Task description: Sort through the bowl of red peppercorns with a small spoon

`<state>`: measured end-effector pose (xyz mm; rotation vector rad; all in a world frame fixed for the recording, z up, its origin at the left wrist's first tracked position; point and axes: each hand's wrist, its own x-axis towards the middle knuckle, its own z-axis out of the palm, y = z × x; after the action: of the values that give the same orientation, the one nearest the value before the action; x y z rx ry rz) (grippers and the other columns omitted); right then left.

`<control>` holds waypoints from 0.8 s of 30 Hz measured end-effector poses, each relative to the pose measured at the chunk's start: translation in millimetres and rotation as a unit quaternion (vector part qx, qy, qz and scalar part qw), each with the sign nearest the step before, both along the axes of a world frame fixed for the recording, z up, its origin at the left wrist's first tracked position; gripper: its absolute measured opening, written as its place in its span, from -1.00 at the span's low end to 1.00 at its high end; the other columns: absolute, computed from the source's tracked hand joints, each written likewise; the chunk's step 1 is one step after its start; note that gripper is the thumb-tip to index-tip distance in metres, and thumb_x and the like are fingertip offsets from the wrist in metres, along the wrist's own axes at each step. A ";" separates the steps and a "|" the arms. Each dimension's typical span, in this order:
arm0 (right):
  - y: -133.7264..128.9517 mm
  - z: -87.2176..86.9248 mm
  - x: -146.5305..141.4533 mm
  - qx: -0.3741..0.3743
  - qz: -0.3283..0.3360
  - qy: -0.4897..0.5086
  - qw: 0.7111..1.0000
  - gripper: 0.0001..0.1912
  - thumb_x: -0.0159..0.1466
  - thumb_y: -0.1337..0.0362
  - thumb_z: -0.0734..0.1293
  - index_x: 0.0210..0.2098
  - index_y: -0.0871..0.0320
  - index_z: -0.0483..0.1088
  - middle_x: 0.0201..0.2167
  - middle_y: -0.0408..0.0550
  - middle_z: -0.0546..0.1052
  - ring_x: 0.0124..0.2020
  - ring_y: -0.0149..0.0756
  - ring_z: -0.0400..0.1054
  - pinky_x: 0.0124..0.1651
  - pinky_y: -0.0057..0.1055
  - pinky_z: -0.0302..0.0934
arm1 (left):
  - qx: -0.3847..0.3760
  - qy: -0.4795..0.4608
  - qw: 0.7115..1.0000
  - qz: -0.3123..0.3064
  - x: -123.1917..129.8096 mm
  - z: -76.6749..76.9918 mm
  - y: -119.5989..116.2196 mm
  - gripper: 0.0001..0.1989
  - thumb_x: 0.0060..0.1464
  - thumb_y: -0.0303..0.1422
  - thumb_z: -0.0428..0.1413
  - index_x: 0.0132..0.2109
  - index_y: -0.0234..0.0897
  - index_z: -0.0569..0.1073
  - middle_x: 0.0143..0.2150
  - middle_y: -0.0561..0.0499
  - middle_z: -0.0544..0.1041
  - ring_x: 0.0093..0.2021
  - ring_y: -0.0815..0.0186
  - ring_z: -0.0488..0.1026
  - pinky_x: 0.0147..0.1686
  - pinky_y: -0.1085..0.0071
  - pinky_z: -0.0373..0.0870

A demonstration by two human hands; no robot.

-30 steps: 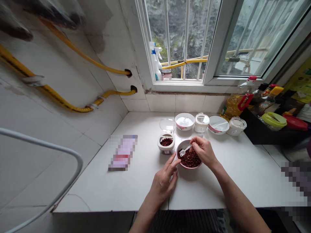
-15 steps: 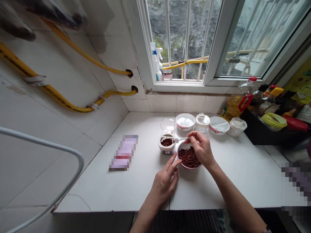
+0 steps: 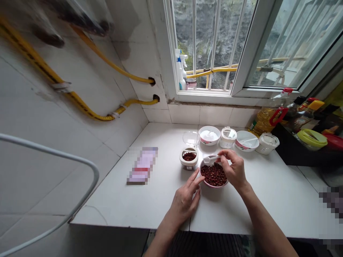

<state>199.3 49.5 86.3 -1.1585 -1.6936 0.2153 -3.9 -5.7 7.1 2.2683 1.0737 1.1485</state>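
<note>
A white bowl (image 3: pixel 214 175) of dark red-brown peppercorn-like bits stands on the white counter. Pinched in my right hand (image 3: pixel 234 169) is a small white spoon (image 3: pixel 210 159), its head over the bowl's back left part. My left hand (image 3: pixel 187 200) touches the bowl's left rim with its fingertips, thumb apart from the fingers. Just left of the bowl is a small jar (image 3: pixel 189 159) with its clear lid (image 3: pixel 191 138) raised, holding similar dark red bits.
Behind stand a bowl of white powder (image 3: pixel 209 135), a white-lidded jar (image 3: pixel 228 137), another bowl (image 3: pixel 247 141) and another jar (image 3: pixel 267 143). An oil bottle (image 3: pixel 268 114) and a black condiment box (image 3: pixel 288 148) are at the right. A blurred purple packet (image 3: pixel 142 166) lies left.
My right hand has brought the spoon from over the small jar back over the bowl. My left hand stays at the bowl's rim. The whole view has shifted slightly.
</note>
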 end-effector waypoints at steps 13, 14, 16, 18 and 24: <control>6.9 -9.1 4.4 -0.199 0.037 0.093 0.975 -0.86 0.19 0.25 0.21 -0.41 0.09 0.39 -0.62 -0.16 0.53 -0.50 -0.25 0.44 -0.27 -0.32 0.30 | 0.004 -0.004 1.000 -0.001 -0.2 1.2 0.3 -0.52 0.21 -0.58 -0.04 0.24 -0.15 0.26 0.37 -0.25 0.28 -0.25 0.39 0.59 -0.16 0.41 0.58; 7.1 -8.4 5.8 -0.221 0.042 0.126 0.966 -0.85 0.17 0.22 0.21 -0.41 0.10 0.39 -0.63 -0.16 0.53 -0.54 -0.27 0.43 -0.31 -0.34 0.30 | 0.002 -0.003 1.000 -0.002 -0.5 1.6 0.1 -0.52 0.22 -0.58 -0.04 0.24 -0.15 0.26 0.37 -0.26 0.27 -0.23 0.39 0.59 -0.15 0.40 0.58; 7.6 -7.9 7.5 -0.243 0.050 0.173 0.953 -0.84 0.15 0.19 0.23 -0.41 0.11 0.39 -0.64 -0.17 0.52 -0.55 -0.27 0.44 -0.34 -0.35 0.30 | -0.003 -0.001 1.000 -0.003 -0.9 2.0 0.0 -0.53 0.22 -0.58 -0.04 0.23 -0.16 0.26 0.37 -0.26 0.27 -0.21 0.38 0.59 -0.14 0.39 0.58; 8.0 -8.1 7.4 -0.249 0.058 0.195 0.947 -0.84 0.13 0.18 0.24 -0.42 0.11 0.40 -0.65 -0.16 0.53 -0.55 -0.27 0.43 -0.34 -0.35 0.30 | -0.007 0.001 1.000 -0.005 -1.1 1.7 -0.1 -0.53 0.22 -0.58 -0.04 0.23 -0.17 0.26 0.37 -0.27 0.27 -0.21 0.38 0.59 -0.14 0.37 0.59; 8.6 -9.2 5.0 -0.258 0.076 0.232 0.935 -0.85 0.10 0.18 0.27 -0.44 0.11 0.41 -0.66 -0.17 0.54 -0.57 -0.27 0.43 -0.37 -0.35 0.32 | -0.004 -0.002 1.000 -0.009 -1.1 0.9 -0.1 -0.51 0.21 -0.59 -0.03 0.24 -0.16 0.26 0.36 -0.29 0.28 -0.27 0.41 0.57 -0.19 0.39 0.58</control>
<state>204.4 58.1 77.1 -1.2238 -1.3297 1.0001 -5.0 -5.9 8.0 2.2634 1.0534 1.1383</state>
